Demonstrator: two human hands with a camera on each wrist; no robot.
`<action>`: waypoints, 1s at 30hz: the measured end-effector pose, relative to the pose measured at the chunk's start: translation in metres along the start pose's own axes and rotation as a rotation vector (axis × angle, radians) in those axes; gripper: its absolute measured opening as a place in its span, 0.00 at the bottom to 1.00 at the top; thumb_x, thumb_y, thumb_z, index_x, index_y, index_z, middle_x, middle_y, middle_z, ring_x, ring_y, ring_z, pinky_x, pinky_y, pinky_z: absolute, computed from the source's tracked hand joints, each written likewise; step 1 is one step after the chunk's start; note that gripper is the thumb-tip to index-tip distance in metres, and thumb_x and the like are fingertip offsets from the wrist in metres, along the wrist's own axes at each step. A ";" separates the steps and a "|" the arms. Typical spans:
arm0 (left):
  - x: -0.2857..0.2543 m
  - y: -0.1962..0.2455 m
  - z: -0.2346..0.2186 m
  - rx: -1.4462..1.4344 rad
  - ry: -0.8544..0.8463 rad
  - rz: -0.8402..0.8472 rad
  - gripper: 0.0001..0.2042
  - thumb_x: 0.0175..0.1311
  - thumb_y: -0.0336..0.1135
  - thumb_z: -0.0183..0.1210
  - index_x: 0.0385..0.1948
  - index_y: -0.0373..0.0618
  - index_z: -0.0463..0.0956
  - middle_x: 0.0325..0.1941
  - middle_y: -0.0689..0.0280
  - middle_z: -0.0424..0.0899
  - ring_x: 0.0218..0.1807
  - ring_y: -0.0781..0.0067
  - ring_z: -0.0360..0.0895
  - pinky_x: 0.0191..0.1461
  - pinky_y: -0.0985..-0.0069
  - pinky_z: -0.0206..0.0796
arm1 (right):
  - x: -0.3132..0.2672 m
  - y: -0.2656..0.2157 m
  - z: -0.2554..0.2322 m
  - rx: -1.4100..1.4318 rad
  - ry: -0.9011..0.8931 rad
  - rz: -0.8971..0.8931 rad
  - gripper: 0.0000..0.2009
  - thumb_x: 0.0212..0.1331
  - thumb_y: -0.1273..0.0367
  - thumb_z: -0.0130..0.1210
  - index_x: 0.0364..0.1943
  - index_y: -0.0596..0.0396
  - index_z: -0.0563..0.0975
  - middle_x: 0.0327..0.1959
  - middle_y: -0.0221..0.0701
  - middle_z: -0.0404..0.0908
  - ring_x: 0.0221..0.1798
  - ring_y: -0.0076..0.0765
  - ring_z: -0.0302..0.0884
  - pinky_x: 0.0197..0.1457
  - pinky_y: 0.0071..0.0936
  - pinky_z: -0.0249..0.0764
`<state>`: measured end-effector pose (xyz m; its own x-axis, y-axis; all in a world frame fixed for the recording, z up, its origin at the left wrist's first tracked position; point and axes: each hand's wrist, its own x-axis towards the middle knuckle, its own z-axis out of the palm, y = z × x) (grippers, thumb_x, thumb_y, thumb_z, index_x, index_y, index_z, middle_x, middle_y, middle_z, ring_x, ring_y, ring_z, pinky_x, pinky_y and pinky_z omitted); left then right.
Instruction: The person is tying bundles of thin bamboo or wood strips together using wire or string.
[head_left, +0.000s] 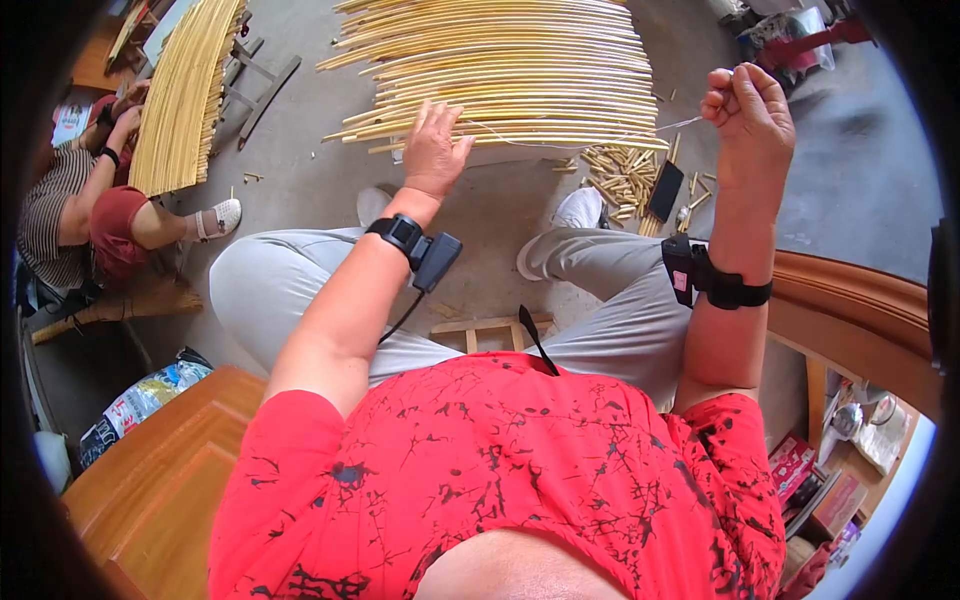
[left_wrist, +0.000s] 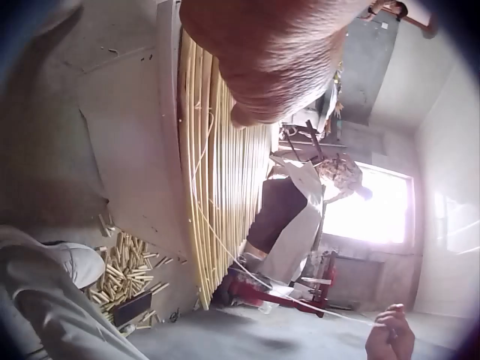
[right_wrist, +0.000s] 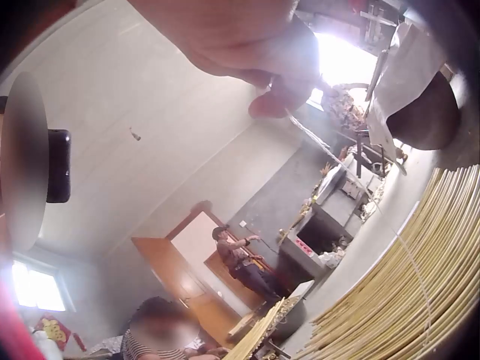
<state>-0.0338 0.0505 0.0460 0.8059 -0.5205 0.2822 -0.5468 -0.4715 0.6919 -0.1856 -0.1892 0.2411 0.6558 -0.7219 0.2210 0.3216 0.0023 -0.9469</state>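
Thin yellow rods lie side by side as a mat in front of the person. The left hand rests on the near rods toward their left end, fingers extended over them. Raised off the right end of the mat, the right hand pinches a white string between curled fingers and thumb. This string runs back across the near rods toward the left hand. In the right wrist view the string leaves the right fingertips and passes over the rods.
Short cut pieces and a dark block lie on the floor below the mat's right end. Another person sits at the left by a second rod mat. A wooden panel stands at lower left, a wooden edge at right.
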 end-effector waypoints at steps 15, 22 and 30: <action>0.015 -0.043 0.048 0.529 -0.093 0.173 0.21 0.53 0.45 0.56 0.52 0.62 0.70 0.62 0.63 0.63 0.66 0.59 0.53 0.67 0.51 0.38 | 0.007 0.007 -0.025 0.122 0.132 -0.067 0.05 0.59 0.74 0.48 0.37 0.60 0.67 0.27 0.39 0.77 0.22 0.27 0.73 0.25 0.20 0.71; 0.016 -0.026 0.051 0.489 -0.051 0.130 0.28 0.54 0.50 0.55 0.56 0.46 0.65 0.62 0.52 0.59 0.68 0.54 0.48 0.67 0.49 0.35 | 0.002 0.005 -0.030 0.169 0.205 -0.102 0.06 0.59 0.75 0.47 0.38 0.61 0.66 0.27 0.40 0.77 0.22 0.27 0.73 0.24 0.20 0.70; 0.010 -0.038 0.031 0.270 0.090 0.147 0.26 0.53 0.30 0.53 0.57 0.42 0.60 0.60 0.53 0.61 0.64 0.55 0.55 0.67 0.65 0.44 | -0.002 -0.007 -0.028 0.118 0.233 -0.106 0.06 0.60 0.74 0.45 0.39 0.63 0.66 0.29 0.42 0.77 0.24 0.31 0.75 0.27 0.23 0.73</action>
<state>-0.0122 0.0405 0.0020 0.7239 -0.5375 0.4325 -0.6898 -0.5743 0.4409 -0.2087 -0.2072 0.2406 0.4440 -0.8621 0.2444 0.4665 -0.0105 -0.8845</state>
